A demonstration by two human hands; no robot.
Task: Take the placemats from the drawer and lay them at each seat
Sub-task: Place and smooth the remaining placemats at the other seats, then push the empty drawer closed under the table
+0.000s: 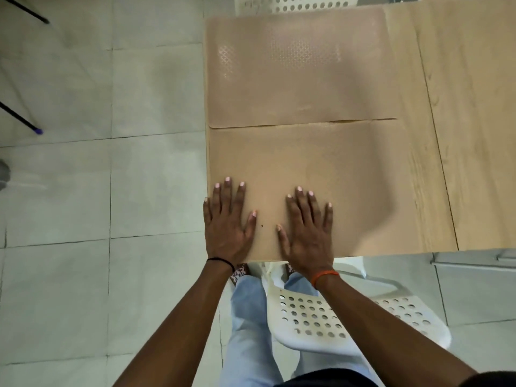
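Bare forearms, no sleeves. Thin black band (220, 261) on left wrist; orange band (325, 276) on right wrist. Light blue trousers (245, 317). Patterned reddish footwear (239, 271). Pale nails.

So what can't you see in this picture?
Head view only:
- The drawer: outside the frame.
- Far chair: cut off by the top edge.
- Table: runs past the right edge.
- Near placemat: partly covered by the left hand and right hand.
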